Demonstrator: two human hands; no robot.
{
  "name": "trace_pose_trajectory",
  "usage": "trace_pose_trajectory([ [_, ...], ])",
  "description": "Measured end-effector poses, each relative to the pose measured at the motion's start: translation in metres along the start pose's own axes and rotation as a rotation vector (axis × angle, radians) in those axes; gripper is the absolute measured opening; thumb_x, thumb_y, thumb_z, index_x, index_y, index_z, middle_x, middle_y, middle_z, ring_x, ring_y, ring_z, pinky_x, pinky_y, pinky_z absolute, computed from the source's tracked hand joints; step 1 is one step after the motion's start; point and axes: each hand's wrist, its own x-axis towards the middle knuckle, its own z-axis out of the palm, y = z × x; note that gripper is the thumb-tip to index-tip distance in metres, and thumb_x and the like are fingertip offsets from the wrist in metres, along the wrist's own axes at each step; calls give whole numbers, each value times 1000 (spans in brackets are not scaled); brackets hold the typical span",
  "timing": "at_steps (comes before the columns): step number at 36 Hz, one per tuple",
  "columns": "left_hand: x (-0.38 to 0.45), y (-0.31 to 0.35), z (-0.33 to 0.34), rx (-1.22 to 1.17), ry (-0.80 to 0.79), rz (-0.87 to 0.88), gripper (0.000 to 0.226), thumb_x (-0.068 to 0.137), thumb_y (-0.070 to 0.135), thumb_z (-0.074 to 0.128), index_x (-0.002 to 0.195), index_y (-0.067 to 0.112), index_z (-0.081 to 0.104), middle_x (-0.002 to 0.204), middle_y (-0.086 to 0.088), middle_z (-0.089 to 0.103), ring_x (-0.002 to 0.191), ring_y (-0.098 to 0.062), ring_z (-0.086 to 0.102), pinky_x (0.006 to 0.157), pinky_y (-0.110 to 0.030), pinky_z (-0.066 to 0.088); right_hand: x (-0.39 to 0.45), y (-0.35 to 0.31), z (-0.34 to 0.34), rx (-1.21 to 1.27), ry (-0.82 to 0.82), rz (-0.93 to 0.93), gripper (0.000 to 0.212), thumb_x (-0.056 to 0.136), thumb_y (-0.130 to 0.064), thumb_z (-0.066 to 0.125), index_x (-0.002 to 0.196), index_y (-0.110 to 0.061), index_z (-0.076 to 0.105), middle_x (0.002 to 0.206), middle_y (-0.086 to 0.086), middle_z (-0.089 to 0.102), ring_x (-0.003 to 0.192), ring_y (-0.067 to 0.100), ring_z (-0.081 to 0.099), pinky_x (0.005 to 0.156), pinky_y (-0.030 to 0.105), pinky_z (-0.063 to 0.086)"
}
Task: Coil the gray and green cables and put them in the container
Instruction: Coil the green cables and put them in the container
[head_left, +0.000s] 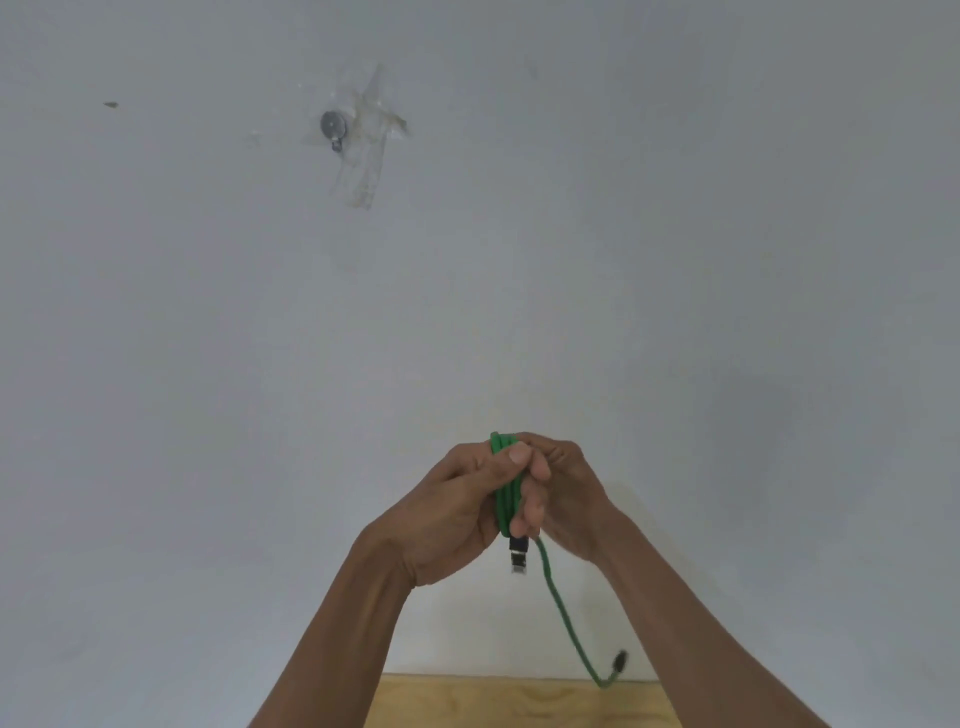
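Green cable (503, 493) coils gripped by left hand (457, 514); right hand (566, 493) pinches them at top

Cable (503, 493) between both hands (tail hanging right).

Pale wall (675, 234), wooden tabletop (519, 701).

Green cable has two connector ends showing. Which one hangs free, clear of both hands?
The lower-right connector, at the tip of the loose green cable tail curling up above the wooden surface. The other connector sticks out directly beneath the gripping fingers.
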Motion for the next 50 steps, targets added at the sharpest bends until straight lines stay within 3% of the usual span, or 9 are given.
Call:
trace_pose_trajectory([
  [4,5,-1,-5,-2,2,53,27,101,23,48,92,6,66,72,-7,64,63,-18,56,71,-34,44,-3,20,7,2,117,73,44,88,3,46,51,-17,60,46,-2,50,54,18,50,57,24,47],
  [12,17,9,-25,43,102,83,22,101,23,48,97,7,63,79,-8,65,66,-18,59,48,-29,40,-19,37,23,-19,140,59,38,98,8,41,87,-12,72,78,4,64,61,14,48,60,28,43],
  [17,23,11,-33,100,184,114,20,102,19,48,98,5,62,81,-7,67,70,-19,61,75,-37,48,-24,43,34,25,227,48,19,99,-5,55,100,-7,74,82,7,69,59,17,47,58,30,43],
  [24,29,12,-42,95,281,164,22,95,19,51,100,1,61,81,-7,70,71,-19,63,76,-29,54,-28,42,45,113,312,98,15,95,-9,63,95,-7,78,76,8,70,56,15,46,52,27,41],
  [29,27,8,-51,122,281,156,24,93,19,53,102,-2,61,83,-10,71,72,-20,64,76,-28,55,-32,36,43,-81,354,117,14,90,-9,69,81,-13,79,79,26,69,55,17,47,51,27,42],
  [35,25,5,-65,81,361,203,23,92,17,53,102,-2,62,80,-9,71,70,-19,63,73,-28,55,-44,31,42,-327,396,154,7,87,-22,74,88,-16,77,74,-2,77,53,2,61,56,15,44],
  [43,24,4,-64,104,410,235,21,92,15,56,104,-1,65,85,-9,73,78,-21,68,80,-29,55,-47,35,49,-702,380,59,13,91,-23,68,98,-16,77,71,-5,71,55,2,59,53,11,44],
  [47,18,-2,-66,293,403,197,16,100,5,52,105,-4,65,90,-14,74,82,-25,69,84,-34,55,-50,25,48,-821,420,-59,11,90,-23,69,97,-21,78,72,-15,69,71,-2,62,60,6,43],
  [50,11,-5,-66,455,360,121,18,102,6,51,105,-6,65,91,-12,75,83,-25,70,86,-38,56,-43,9,37,-992,380,-160,13,89,-25,69,98,-26,77,79,-17,71,58,-3,57,65,14,46],
])
